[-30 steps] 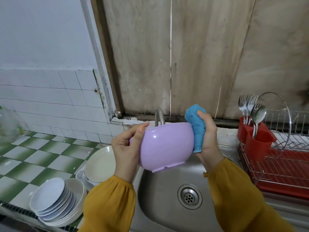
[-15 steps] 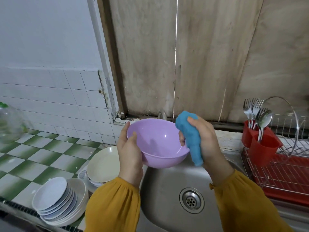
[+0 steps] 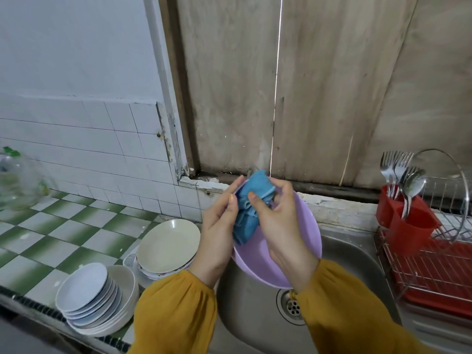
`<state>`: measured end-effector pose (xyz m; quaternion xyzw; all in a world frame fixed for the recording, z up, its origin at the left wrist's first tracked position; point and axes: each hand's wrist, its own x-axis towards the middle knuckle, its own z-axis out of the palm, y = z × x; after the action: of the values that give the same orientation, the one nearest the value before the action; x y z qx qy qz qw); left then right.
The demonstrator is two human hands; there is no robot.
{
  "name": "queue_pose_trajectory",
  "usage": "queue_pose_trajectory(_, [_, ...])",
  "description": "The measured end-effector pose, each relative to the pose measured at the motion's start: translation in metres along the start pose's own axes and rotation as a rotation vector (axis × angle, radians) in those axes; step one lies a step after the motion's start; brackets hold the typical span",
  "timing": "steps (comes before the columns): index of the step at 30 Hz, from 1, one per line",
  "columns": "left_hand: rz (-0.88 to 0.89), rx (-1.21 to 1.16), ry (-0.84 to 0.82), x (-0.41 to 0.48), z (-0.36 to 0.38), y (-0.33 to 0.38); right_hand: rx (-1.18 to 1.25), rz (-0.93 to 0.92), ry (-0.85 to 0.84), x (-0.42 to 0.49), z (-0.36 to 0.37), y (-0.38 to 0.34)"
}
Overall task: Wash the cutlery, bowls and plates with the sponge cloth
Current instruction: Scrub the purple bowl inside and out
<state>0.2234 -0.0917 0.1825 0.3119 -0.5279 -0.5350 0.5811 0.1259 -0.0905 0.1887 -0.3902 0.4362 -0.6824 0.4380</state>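
Observation:
Over the steel sink (image 3: 357, 267) I hold a lilac plastic bowl (image 3: 304, 241), tilted with its inside facing me. My left hand (image 3: 219, 231) grips its left rim. My right hand (image 3: 278, 221) pinches the blue sponge cloth (image 3: 249, 208) and presses it into the bowl's upper inside. Cream plates (image 3: 168, 244) are stacked just left of the sink. In front of them stands a pile of white plates in a bowl (image 3: 89, 295). Forks and spoons (image 3: 401, 172) stand in a red holder (image 3: 406, 221) on the right.
A red and wire drying rack (image 3: 434, 272) sits right of the sink. The counter (image 3: 51, 233) on the left has green and white tiles, with a clear glass jar (image 3: 18, 182) at its far left. The drain (image 3: 291, 305) is below the bowl. A wooden board wall stands behind.
The bowl turned from underside-out to inside-facing and dropped lower over the sink. My right hand carried the cloth from the bowl's outer right side into its inside.

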Motion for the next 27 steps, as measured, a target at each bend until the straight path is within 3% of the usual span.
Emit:
queue_pose_trajectory(2, [0.010,-0.020,0.006,0.001,0.001,0.002,-0.077,-0.027,-0.057,-0.002,0.002,0.001])
queue_pose_trajectory(6, [0.083,-0.087,0.138,0.010,-0.011,0.016,-0.362,-0.162,-0.638,-0.007,-0.009,-0.001])
queue_pose_trajectory(8, [0.135,-0.064,0.164,0.014,-0.019,0.024,-0.637,-0.248,-0.855,0.002,-0.026,-0.015])
queue_pose_trajectory(10, [0.178,-0.030,0.158,0.016,-0.023,0.028,-1.077,-0.349,-0.968,0.018,-0.042,-0.021])
queue_pose_trajectory(11, [0.190,-0.016,0.144,0.016,-0.022,0.029,-1.324,-0.440,-0.948,0.028,-0.049,-0.022])
queue_pose_trajectory(12, [0.194,-0.007,0.122,0.016,-0.021,0.029,-1.511,-0.571,-0.826,0.039,-0.051,-0.022])
queue_pose_trajectory(13, [0.191,-0.004,0.093,0.016,-0.019,0.028,-1.551,-0.720,-0.621,0.047,-0.052,-0.022])
queue_pose_trajectory(15, [0.187,-0.002,0.025,0.016,-0.010,0.026,-1.325,-0.833,-0.261,0.051,-0.048,-0.019])
queue_pose_trajectory(16, [0.194,0.015,-0.003,0.016,-0.005,0.025,-1.151,-0.851,-0.161,0.050,-0.041,-0.016])
queue_pose_trajectory(18, [0.213,0.042,-0.033,0.017,0.004,0.024,-0.817,-0.712,-0.217,0.038,-0.027,-0.014])
queue_pose_trajectory(20, [0.224,0.034,-0.025,0.019,0.003,0.028,-0.630,-0.453,-0.516,0.020,-0.021,-0.016])
queue_pose_trajectory(22, [0.234,0.018,0.005,0.024,-0.008,0.034,-0.807,-0.421,-0.838,0.016,-0.032,-0.018])
queue_pose_trajectory(23, [0.240,0.003,0.006,0.026,-0.013,0.036,-0.995,-0.469,-0.917,0.024,-0.042,-0.019])
queue_pose_trajectory(25, [0.250,-0.018,-0.015,0.027,-0.015,0.037,-1.371,-0.520,-0.770,0.039,-0.052,-0.022])
queue_pose_trajectory(27, [0.221,-0.020,-0.055,0.025,-0.006,0.034,-1.359,-0.626,-0.373,0.048,-0.051,-0.023])
